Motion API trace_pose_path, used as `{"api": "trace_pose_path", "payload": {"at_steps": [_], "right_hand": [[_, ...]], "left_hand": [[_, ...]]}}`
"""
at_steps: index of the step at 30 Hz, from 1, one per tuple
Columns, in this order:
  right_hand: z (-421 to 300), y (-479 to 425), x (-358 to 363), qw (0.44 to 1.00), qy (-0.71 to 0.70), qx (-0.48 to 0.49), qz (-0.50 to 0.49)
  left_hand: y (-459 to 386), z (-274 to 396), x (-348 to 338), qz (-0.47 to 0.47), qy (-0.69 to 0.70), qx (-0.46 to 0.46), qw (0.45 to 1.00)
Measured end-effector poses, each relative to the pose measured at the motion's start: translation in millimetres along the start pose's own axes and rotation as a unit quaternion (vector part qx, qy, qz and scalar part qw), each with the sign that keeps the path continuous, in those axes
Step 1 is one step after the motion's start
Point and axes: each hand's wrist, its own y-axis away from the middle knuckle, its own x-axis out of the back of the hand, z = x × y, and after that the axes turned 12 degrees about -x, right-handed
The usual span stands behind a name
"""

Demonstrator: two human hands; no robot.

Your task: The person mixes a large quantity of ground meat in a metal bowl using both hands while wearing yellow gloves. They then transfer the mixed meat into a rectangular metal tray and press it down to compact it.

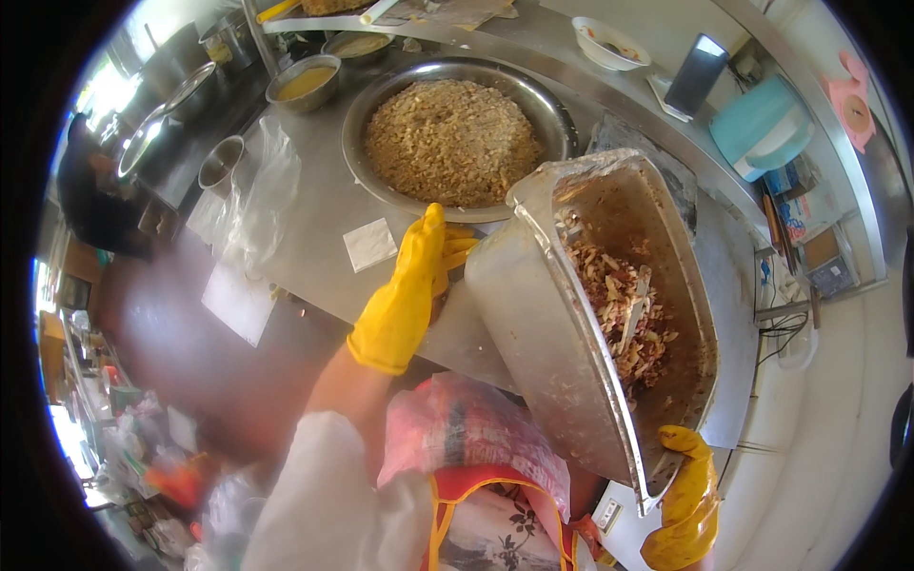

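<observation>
A deep rectangular metal tub [500, 307] is tilted on its side before me. Inside it lies a chopped meat-like mixture [621, 300] with a flat utensil stuck in it. My right hand [685, 492], in a yellow rubber glove, grips the tub's near rim. In a matching glove, my left hand [421, 271] is beside the tub's far left corner, its fingertips near the rim of a wide steel basin [357, 150]; whether it touches or bears the tub is unclear. The basin holds a heap of crumbly, light brown chopped filling [453, 139].
Metal bowls [303, 86] and a steel cup [223, 164] stand at the left, by a clear plastic bag [264, 193]. A paper square [369, 245] lies near the basin. The raised shelf holds a white bowl [610, 44] and a phone [696, 75]. A dark-clothed person is at far left.
</observation>
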Motion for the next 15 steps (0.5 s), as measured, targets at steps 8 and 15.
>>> {"api": "trace_pose_path", "payload": {"at_steps": [8, 15], "right_hand": [[-19.1, 16.9, -71.7, 0.991, -0.096, -0.072, -0.053], [-11.8, -6.4, -81.9, 0.996, -0.047, -0.064, -0.052]], "left_hand": [[-20.4, 33.9, 3.0, 0.000, 0.009, 0.062, 0.998], [-67.6, 1.2, 50.7, -0.072, -0.200, 0.004, 0.977]]}}
